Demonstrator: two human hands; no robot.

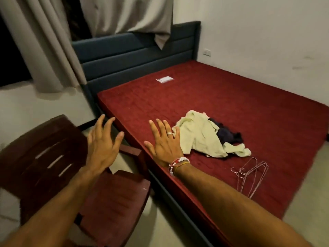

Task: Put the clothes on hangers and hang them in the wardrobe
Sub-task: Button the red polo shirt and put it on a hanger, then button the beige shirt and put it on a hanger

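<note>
A: Clothes (211, 139), where are they?

B: Heaped on the mattress (231, 93), toward its foot end: a pale shirt (195, 134) over a dark garment (227, 135). Wire hangers (249, 173) lie just beside them, nearer the foot edge.

A: And the hands?

B: Both hold nothing, fingers spread wide. The right hand (163, 145) is over the mattress's left edge, its little finger at the shirt; touching or not, I cannot tell. The left hand (102, 145) is above the chair (44, 157), off the bed.
</note>
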